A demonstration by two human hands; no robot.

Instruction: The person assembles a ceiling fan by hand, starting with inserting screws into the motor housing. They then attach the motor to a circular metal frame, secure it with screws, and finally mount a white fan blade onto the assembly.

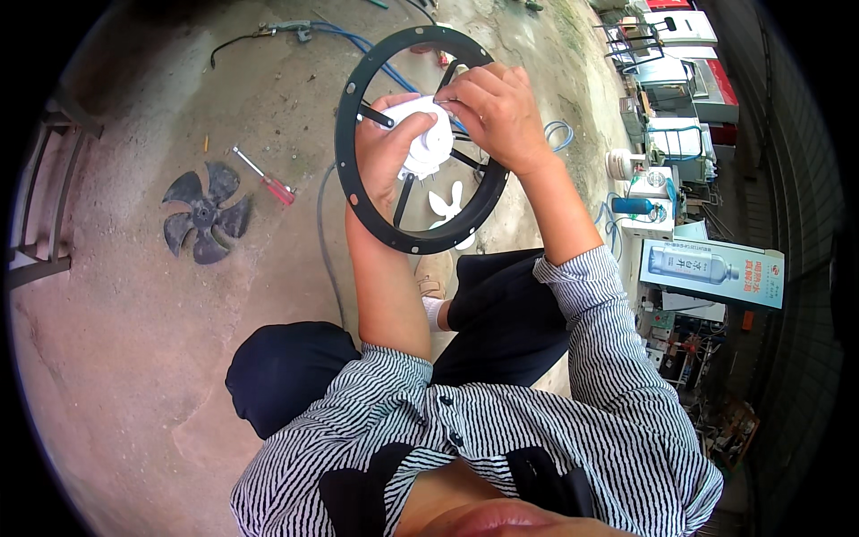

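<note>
L hand (385, 152): grips white motor (436, 148)
R hand (497, 112): pinched, motor's far edge, item unclear
Ring (346, 134): prob tips if L slips

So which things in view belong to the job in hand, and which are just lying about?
Belong to the job:
- white motor, held by the left hand, with the right hand at its edge
- black ring around it
- probably the black fan blade and screwdriver on the floor

Apparently just lying about:
- blue hose
- printed carton
</note>
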